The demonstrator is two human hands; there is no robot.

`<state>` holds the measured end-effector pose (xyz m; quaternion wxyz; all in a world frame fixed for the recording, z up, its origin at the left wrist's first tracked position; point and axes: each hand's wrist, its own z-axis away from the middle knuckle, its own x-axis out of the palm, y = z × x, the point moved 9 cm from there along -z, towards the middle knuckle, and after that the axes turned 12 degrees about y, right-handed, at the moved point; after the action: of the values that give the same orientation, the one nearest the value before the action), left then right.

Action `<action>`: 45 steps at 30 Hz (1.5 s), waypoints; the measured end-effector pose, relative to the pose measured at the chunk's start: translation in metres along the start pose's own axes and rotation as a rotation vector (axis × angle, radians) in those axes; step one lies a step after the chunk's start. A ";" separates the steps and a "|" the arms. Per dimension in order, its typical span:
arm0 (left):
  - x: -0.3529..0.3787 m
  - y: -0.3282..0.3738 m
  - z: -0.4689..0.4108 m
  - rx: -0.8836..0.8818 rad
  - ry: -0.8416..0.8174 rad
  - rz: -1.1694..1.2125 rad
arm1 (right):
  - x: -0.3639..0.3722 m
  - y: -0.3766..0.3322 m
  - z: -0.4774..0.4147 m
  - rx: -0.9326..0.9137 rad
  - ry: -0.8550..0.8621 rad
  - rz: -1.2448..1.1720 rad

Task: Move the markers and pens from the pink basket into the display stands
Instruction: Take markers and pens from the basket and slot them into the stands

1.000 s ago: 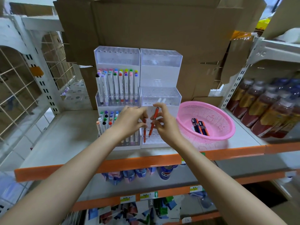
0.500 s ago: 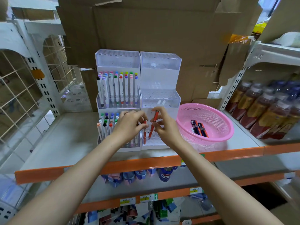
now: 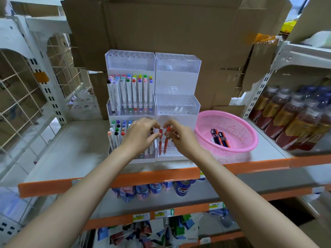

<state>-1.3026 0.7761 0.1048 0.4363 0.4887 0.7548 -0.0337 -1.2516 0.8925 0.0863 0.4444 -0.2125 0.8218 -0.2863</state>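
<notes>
L hand (image 3: 141, 136): fingertips pinch top of left orange pen (image 3: 160, 144)
R hand (image 3: 182, 138): pinches right orange pen (image 3: 165, 142) top
Pens: upright, right stand (image 3: 177, 108) front tier

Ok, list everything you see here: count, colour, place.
display stands: two, clear and white, side by side on shelf
markers: many, white, coloured caps, in left stand
orange pens: two, upright in right stand's bottom tier
pink basket: one, right of stands
basket pens: several, orange and dark blue, inside
bottles: many, brownish, far right
cardboard boxes: brown, behind stands
hands: left hand and right hand each pinch one orange pen
</notes>
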 end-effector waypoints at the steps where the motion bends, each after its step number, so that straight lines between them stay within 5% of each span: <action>1: 0.000 0.000 0.001 0.005 0.011 -0.007 | 0.001 0.000 0.002 -0.008 -0.006 0.010; 23: 0.000 -0.002 0.005 0.014 0.019 -0.072 | -0.006 0.016 -0.005 0.126 0.114 0.008; 32: -0.006 0.000 0.010 0.164 -0.012 -0.150 | -0.008 0.010 -0.002 0.058 0.093 -0.003; 45: -0.008 0.007 0.007 0.140 0.015 -0.099 | -0.003 0.009 -0.005 0.039 0.064 0.068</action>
<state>-1.2915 0.7704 0.1083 0.3931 0.4805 0.7770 -0.1043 -1.2548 0.9022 0.0848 0.4313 -0.1662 0.8367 -0.2937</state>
